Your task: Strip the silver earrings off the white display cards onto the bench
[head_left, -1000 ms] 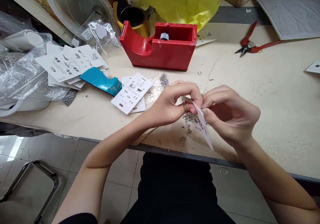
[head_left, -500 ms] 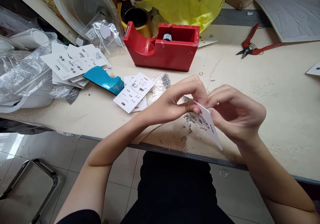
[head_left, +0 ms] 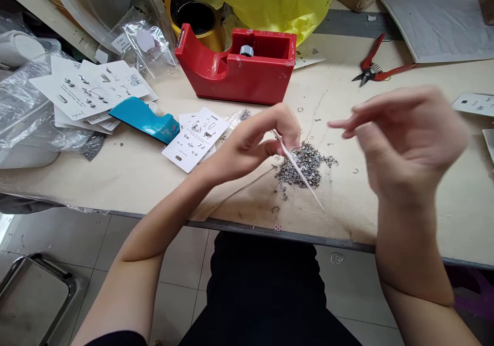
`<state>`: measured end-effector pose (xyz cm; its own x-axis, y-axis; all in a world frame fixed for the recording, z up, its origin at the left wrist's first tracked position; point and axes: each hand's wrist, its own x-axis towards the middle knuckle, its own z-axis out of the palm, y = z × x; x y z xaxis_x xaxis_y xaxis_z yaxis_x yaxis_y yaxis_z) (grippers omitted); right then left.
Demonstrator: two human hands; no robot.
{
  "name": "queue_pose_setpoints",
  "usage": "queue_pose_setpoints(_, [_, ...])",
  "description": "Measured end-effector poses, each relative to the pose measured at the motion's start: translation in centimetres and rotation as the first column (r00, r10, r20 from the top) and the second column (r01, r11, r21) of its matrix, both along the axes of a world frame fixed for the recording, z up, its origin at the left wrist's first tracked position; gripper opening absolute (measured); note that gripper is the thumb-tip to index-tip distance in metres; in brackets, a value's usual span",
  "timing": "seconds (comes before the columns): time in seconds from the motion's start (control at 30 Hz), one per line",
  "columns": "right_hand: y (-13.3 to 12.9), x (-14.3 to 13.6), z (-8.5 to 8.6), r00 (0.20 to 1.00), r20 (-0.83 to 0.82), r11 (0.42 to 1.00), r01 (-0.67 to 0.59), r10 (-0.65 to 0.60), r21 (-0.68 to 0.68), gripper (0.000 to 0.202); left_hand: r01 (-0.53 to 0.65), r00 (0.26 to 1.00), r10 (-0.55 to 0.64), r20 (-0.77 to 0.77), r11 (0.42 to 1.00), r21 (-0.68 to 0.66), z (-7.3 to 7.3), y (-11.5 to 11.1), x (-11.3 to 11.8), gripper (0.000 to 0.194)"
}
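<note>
1. I see the left hand [head_left: 250, 148] pinching a thin, flat white paperboard card [head_left: 302, 176] between its thumb and bent fingers, by the card's upper end.
2. That card is over the near part of a heap of tiny silver-grey metal pieces [head_left: 313, 162], tilted almost edge-on to me, so I can't read its faces.
3. The right hand [head_left: 412, 143] is raised to the right of the heap, well apart from the card, its fingers and thumb loosely parted. It is blurred; I see nothing in it.
4. The card should be light and fairly stiff, I'd judge, yet easy to crease; a soft pinch near an edge or corner ought to do, keeping the middle unbent.
5. The metal pieces look hard, slick and very light, likely to scatter or tangle; fingertips would suit them, one at a time.
6. Left of the left hand lie overlapping white cards printed with small black drawings [head_left: 195, 140], just beside a glossy turquoise plastic tape dispenser [head_left: 142, 121].
</note>
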<state>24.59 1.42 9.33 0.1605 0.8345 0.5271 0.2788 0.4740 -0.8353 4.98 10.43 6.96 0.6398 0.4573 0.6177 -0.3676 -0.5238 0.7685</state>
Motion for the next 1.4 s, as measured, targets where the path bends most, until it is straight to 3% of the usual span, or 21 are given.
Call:
queue_pose_setpoints(0.1, [0.0,2.1,0.0,0.988,0.037,0.989,0.150,-0.150,-0.003,0.015,-0.099,0.995,0.099,0.009,0.994,-0.044,0.0,0.5,-0.1,0.030])
queue_pose_setpoints(0.23, [-0.8,5.1,-1.8,0.969,0.202,0.986,0.154,-0.139,-0.059,0.012,-0.215,0.975,0.218,0.036,0.974,-0.071,-0.2,1.1,-0.2,0.039])
queue_pose_setpoints(0.33, [-1.9,6.7,-3.3,0.908,0.403,0.971,0.191,-0.118,-0.146,0.008,-0.251,0.967,0.253,0.027,0.966,-0.055,-0.5,1.4,-0.3,0.043])
queue_pose_setpoints(0.43, [-3.1,7.5,-4.4,0.807,0.586,0.963,0.205,-0.065,-0.176,0.007,-0.269,0.962,0.271,0.026,0.961,-0.067,-0.8,1.8,-0.3,0.045])
queue_pose_setpoints(0.6, [-4.3,7.7,-5.7,0.673,0.740,0.965,0.185,0.013,-0.185,0.012,-0.251,0.959,0.258,0.114,0.965,-0.073,-1.0,2.0,-0.3,0.044])
queue_pose_setpoints(0.8, [-3.9,8.4,-6.7,0.587,0.808,0.941,0.302,-0.059,-0.151,0.013,-0.250,0.958,0.256,0.127,0.966,-0.065,-0.9,2.0,-0.5,0.035])
queue_pose_setpoints(1.13, [-2.8,8.7,-6.9,0.625,0.777,0.947,0.290,-0.076,-0.140,0.016,-0.173,0.973,0.182,0.145,0.982,-0.077,-1.5,2.8,-0.2,0.036])
queue_pose_setpoints(1.4, [-1.8,8.9,-7.5,0.629,0.777,0.954,0.233,0.000,-0.189,0.014,-0.114,0.987,0.128,0.100,0.985,-0.129,-1.4,2.7,-0.1,0.037])
